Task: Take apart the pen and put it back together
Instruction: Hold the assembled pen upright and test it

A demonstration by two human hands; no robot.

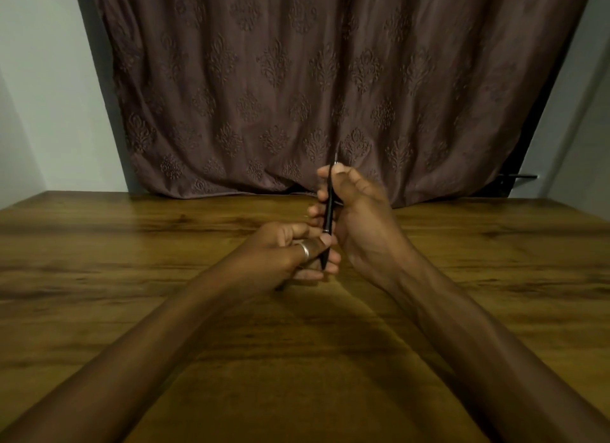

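A slim black pen (pixel 328 211) stands almost upright above the middle of the wooden table (pixel 132 244), held between both hands. My right hand (pixel 359 208) grips its upper barrel, thumb near the top end. Below it, my left hand (pixel 290 254), which wears a silver ring, pinches the lower tip section between thumb and fingers. The pen looks whole; a thin metal band shows where the two hands meet. Fingers hide part of the barrel and tip.
A brown patterned curtain (pixel 330 79) hangs behind the table's far edge. Pale walls (pixel 43 79) flank it on both sides, and a dark handle (pixel 518 177) sticks out at the right. My forearms stretch over the near half of the table.
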